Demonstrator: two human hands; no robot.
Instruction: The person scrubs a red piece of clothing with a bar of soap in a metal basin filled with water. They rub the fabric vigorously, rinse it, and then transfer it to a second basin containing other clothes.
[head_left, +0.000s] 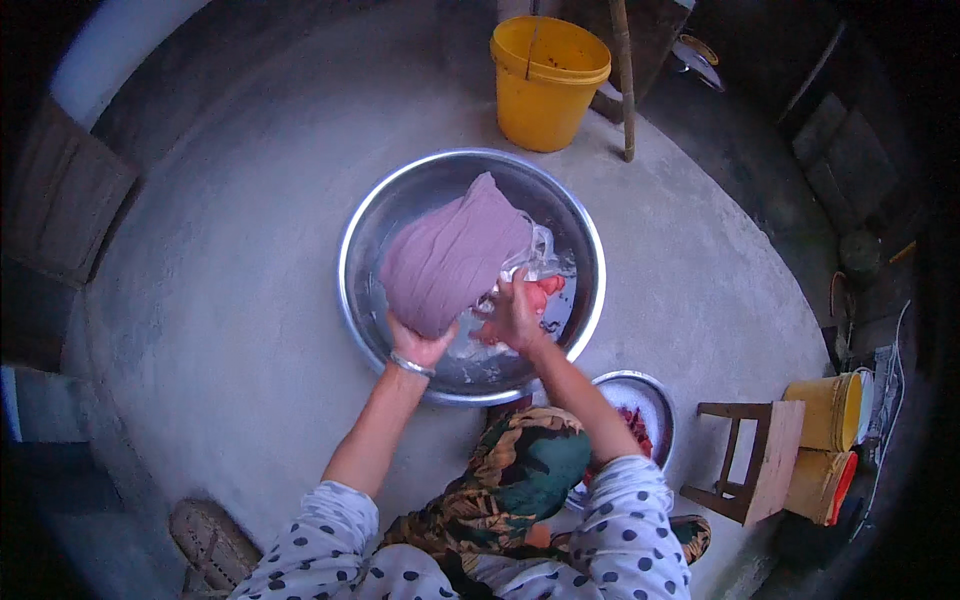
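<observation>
A: Mauve, wet, bunched: one cloth, item one. Location?

B: Inside the large steel basin on the concrete floor, middle of the scene. The cloth lies heaped over the basin's left half, above shallow water.

A: Hands on it?

B: Left hand, fingers curled shut around the cloth's near edge, gripping it from below. A silver bangle sits on that wrist.

A: And the other hand?

B: Right hand, just beside the left, closed on a clear, crumpled plastic sheet at the cloth's right edge. Something reddish shows past the fingers (too small to tell what it is).

A: Surroundings, far side first.

B: One yellow bucket, standing upright, far of the basin and apart from it. One wooden pole leaning just to its right.

A: Near side?

B: One smaller steel bowl, near right of the basin, red contents partly hidden by the right forearm. One low wooden stool further right. Two yellow tubs (stacked one above the other) right of the stool, the lower with a red rim.

A: Clothing in view?

B: Polka-dot sleeves on both arms, patterned green-and-brown fabric over the lap. One sandal at near left.
</observation>
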